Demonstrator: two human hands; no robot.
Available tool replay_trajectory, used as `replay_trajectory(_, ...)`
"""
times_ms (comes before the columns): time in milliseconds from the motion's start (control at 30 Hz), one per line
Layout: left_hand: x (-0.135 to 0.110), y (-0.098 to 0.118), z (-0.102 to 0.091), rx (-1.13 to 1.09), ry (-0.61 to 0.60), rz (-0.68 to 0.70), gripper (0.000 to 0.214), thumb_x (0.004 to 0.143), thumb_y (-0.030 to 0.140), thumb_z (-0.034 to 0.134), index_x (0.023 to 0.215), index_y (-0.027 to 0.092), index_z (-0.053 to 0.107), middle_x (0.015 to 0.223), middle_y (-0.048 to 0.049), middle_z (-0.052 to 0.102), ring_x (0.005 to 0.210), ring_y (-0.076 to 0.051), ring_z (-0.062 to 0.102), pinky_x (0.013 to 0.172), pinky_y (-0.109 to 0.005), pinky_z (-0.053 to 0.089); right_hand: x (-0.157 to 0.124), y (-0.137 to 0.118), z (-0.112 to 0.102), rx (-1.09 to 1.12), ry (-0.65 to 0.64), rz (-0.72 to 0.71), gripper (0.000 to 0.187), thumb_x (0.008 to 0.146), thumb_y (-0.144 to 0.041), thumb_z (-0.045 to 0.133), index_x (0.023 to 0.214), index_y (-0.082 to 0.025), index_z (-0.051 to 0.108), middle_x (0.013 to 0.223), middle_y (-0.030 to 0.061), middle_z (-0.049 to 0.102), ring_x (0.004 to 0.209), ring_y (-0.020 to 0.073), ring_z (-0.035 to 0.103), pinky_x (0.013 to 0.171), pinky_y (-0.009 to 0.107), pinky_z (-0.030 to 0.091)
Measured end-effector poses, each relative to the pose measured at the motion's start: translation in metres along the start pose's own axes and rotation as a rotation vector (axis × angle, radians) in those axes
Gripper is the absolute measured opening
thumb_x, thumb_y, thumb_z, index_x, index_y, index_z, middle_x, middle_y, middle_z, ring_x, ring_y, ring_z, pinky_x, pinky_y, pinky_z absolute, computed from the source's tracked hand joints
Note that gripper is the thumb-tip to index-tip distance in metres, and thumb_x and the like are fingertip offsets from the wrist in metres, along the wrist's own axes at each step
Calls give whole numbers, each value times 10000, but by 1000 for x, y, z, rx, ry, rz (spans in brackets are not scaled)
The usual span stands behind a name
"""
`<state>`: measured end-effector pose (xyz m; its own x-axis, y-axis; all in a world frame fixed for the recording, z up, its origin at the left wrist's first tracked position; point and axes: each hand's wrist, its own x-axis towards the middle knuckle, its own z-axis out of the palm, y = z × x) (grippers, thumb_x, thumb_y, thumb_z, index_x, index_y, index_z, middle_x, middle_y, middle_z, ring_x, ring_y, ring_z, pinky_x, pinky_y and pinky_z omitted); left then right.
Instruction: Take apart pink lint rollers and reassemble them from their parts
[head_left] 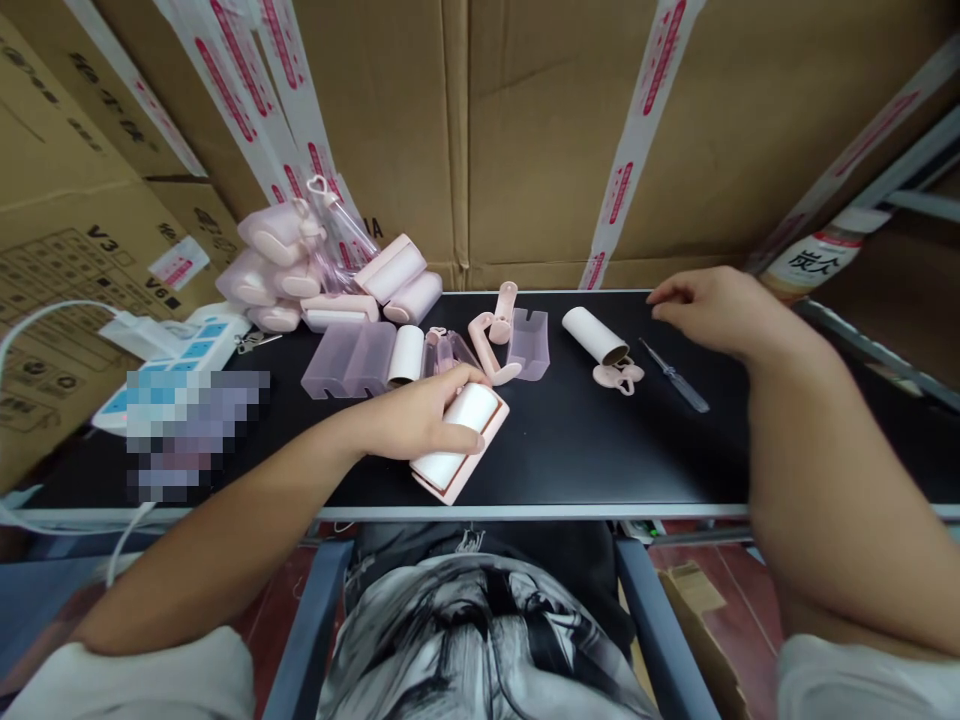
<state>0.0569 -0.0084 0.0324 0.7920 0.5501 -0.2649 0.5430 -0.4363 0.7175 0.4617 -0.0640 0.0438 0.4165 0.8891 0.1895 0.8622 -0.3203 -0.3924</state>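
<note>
My left hand (435, 412) is wrapped over a small lint roller, a white roll (457, 430) in a pink holder (489, 436), lying tilted near the table's front edge. Above the table's back right, my right hand (705, 308) has its fingers drawn together; whatever they hold, if anything, is too small to make out. Below it lies a clear-handled screwdriver (684, 386). Between the hands are a white roll with a cardboard core (595, 336), pink heart-shaped pieces (619, 377), a pink bracket (491, 350) and a translucent cover (529, 346).
More pink lint rollers (277, 265) are piled at the back left. In front of the pile stand translucent covers (349, 360) and a white roll (406, 353). A power strip (196, 352) with cables sits left. Cardboard boxes (540, 130) wall the back; a labelled jar (817, 255) stands right.
</note>
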Motion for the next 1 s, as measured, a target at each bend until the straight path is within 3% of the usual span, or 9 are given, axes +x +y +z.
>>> replay_trajectory(100, -2, 6, 3, 166, 14, -124, 611, 822, 518, 731, 1348, 236, 600, 1166, -69, 746, 1004, -289, 725, 829, -365, 525, 5, 0, 7, -17, -40, -29, 161, 879, -230, 706, 985, -179, 815, 854, 67, 767, 725, 202, 633, 736, 374, 457)
replay_trajectory(300, -13, 22, 9, 559, 65, -211, 569, 929, 536, 534, 1344, 155, 616, 1105, -204, 797, 998, -432, 773, 800, -464, 527, -13, -34, 17, 44, 90, -202, 269, 921, -341, 638, 1080, -218, 816, 943, 77, 804, 862, 268, 719, 820, 397, 513)
replay_trajectory(400, -18, 24, 13, 643, 89, -235, 562, 966, 580, 479, 1291, 153, 648, 1053, -220, 806, 963, -476, 784, 761, -494, 538, -26, -65, 26, 108, 76, -377, 271, 945, -350, 606, 1054, -225, 820, 958, 75, 818, 850, 266, 732, 809, 388, 519)
replay_trajectory(533, -23, 24, 17, 688, 129, -221, 661, 1008, 693, 416, 1307, 162, 670, 1055, -216, 813, 988, -491, 785, 762, -512, 556, -36, -117, 45, 99, -37, -770, 236, 970, -281, 583, 946, -200, 803, 995, 98, 815, 916, 263, 708, 912, 397, 488)
replay_trajectory(633, -25, 22, 11, 682, 148, -199, 636, 1055, 658, 362, 1380, 201, 663, 1145, -190, 816, 1021, -455, 788, 781, -485, 547, -40, -155, 61, -84, -160, -989, 211, 959, -218, 575, 917, -184, 780, 992, 101, 801, 950, 277, 650, 1012, 456, 399)
replay_trajectory(733, -28, 19, -2, 657, 156, -168, 568, 1075, 624, 362, 1280, 222, 708, 1116, -152, 817, 982, -397, 785, 748, -422, 505, -44, -179, 74, -310, -210, -1071, 191, 914, -234, 631, 1009, -165, 782, 1028, 121, 779, 1012, 320, 592, 1000, 498, 328)
replay_trajectory(867, -35, 14, -15, 628, 154, -56, 479, 1062, 619, 455, 1177, 239, 724, 995, -90, 804, 850, -303, 748, 664, -354, 419, -47, -184, 87, -455, -163, -1109, 264, 925, -248, 636, 1108, -130, 786, 1078, 171, 757, 1029, 343, 554, 972, 510, 302)
replay_trajectory(1000, -43, 13, -20, 565, 138, 67, 364, 1051, 522, 563, 1212, 242, 731, 1112, -61, 809, 879, -245, 736, 701, -335, 425, -46, -177, 96, -495, -99, -1144, 265, 985, -166, 558, 1058, -148, 812, 1015, 164, 757, 1020, 338, 531, 977, 521, 296)
